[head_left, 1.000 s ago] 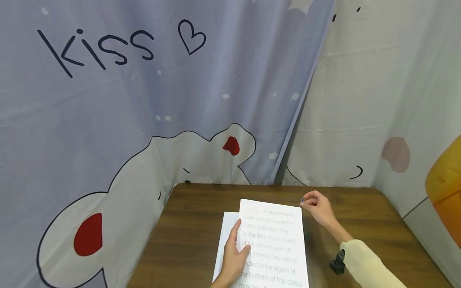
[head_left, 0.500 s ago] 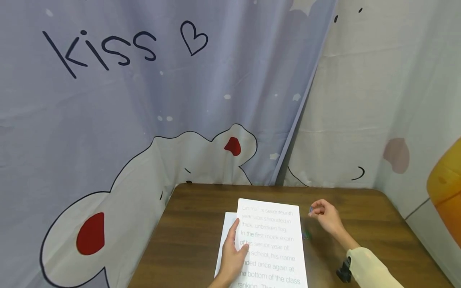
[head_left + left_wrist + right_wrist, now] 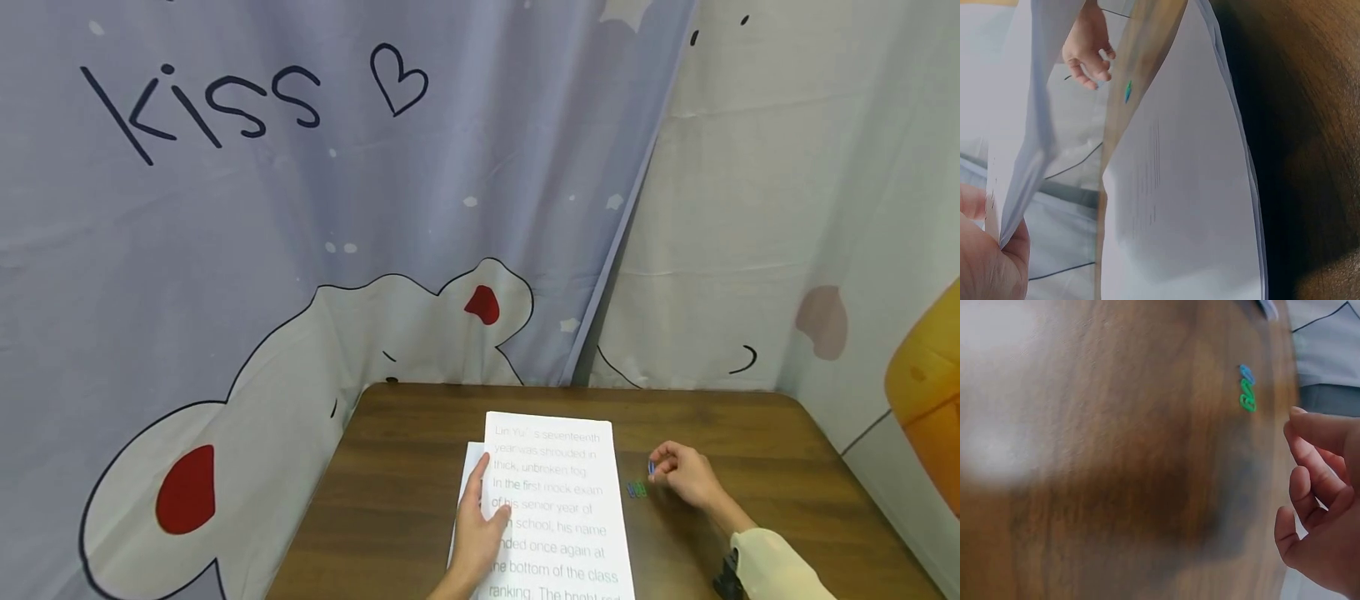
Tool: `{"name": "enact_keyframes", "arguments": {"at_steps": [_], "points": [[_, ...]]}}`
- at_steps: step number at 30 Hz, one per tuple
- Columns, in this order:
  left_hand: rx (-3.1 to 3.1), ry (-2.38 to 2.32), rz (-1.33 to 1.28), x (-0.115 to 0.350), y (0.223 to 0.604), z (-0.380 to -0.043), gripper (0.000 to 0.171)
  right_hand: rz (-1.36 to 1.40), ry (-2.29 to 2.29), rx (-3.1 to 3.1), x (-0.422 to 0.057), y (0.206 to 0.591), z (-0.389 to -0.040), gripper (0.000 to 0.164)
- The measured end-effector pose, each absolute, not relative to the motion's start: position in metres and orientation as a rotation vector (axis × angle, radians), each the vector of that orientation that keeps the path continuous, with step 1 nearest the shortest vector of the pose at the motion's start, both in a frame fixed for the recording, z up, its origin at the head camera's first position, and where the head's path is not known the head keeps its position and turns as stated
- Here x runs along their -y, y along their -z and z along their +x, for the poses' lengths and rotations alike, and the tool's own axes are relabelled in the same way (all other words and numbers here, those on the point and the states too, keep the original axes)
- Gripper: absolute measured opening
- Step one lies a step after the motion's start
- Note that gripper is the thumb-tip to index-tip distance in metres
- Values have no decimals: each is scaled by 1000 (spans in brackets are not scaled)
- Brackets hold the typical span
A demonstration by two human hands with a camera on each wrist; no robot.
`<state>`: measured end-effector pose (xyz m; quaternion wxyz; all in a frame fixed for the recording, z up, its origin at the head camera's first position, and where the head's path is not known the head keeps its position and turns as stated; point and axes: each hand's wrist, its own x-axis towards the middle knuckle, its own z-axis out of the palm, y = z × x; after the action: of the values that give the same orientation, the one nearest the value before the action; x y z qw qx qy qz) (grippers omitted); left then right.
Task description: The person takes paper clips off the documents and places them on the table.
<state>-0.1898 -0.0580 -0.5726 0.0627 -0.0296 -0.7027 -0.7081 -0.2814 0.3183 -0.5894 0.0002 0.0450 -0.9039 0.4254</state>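
My left hand (image 3: 476, 537) grips a stack of printed paper (image 3: 562, 500) by its left edge, thumb over the front; in the left wrist view it stands raised above the table. Under it, a second stack of printed sheets (image 3: 1191, 175) lies flat. To the right of the paper, my right hand (image 3: 686, 475) pinches a small blue paper clip (image 3: 651, 468) between thumb and index finger, low over the table. Beside those fingertips, blue and green paper clips (image 3: 1247, 394) lie in a short row on the wood.
The brown wooden table (image 3: 390, 500) has rounded far corners. Behind it hangs a printed curtain (image 3: 420, 192), meeting a pale cloth (image 3: 720, 208) at the right. A dark wrist device (image 3: 727, 577) sits at my right sleeve (image 3: 776, 567).
My right hand has moved from the paper's top right corner down and to the right, still pinching the blue clip. The held paper has shifted slightly left, and the clips on the table now show clearly.
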Motion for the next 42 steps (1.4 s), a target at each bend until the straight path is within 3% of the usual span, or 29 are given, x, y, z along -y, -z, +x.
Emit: {"name": "enact_keyframes", "arguments": {"at_steps": [27, 42], "points": [[2174, 2057, -35, 57, 575, -187, 87, 298, -1271, 2933, -320, 614, -280, 26], [2167, 2056, -47, 61, 579, -186, 87, 227, -1341, 2924, -322, 613, -278, 20]]}}
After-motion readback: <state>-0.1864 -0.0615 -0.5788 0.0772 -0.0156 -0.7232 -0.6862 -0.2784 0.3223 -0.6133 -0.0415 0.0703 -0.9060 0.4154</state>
